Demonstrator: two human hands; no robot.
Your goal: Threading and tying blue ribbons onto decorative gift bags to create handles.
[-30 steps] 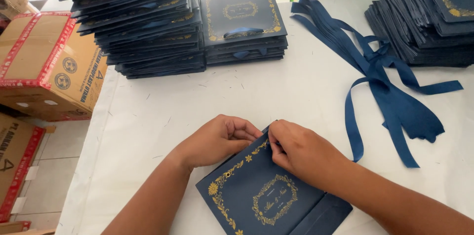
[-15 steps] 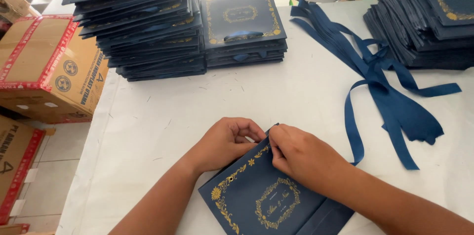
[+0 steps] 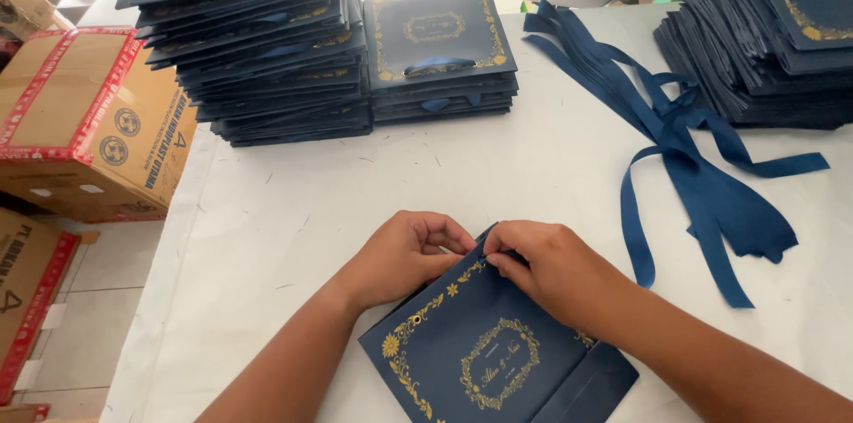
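Observation:
A flat navy paper bag (image 3: pixel 480 347) with gold floral print lies tilted on the white table (image 3: pixel 533 165) close to me. My left hand (image 3: pixel 404 254) grips its upper left edge, fingers curled over the rim. My right hand (image 3: pixel 546 267) pinches at the top corner of the same bag, fingertips meeting the left hand's; what it pinches is hidden under the fingers. A small gold eyelet (image 3: pixel 415 320) shows near the bag's left edge.
A bundle of navy ribbons (image 3: pixel 702 165) lies to the right. Stacks of the same navy bags stand at the back left (image 3: pixel 249 41), back middle (image 3: pixel 440 41) and far right (image 3: pixel 782 32). Cardboard boxes (image 3: pixel 89 112) sit past the table's left edge.
Both hands stay at the bag's top corner. The right hand's fingers have shifted slightly up toward the corner; the bag has barely moved.

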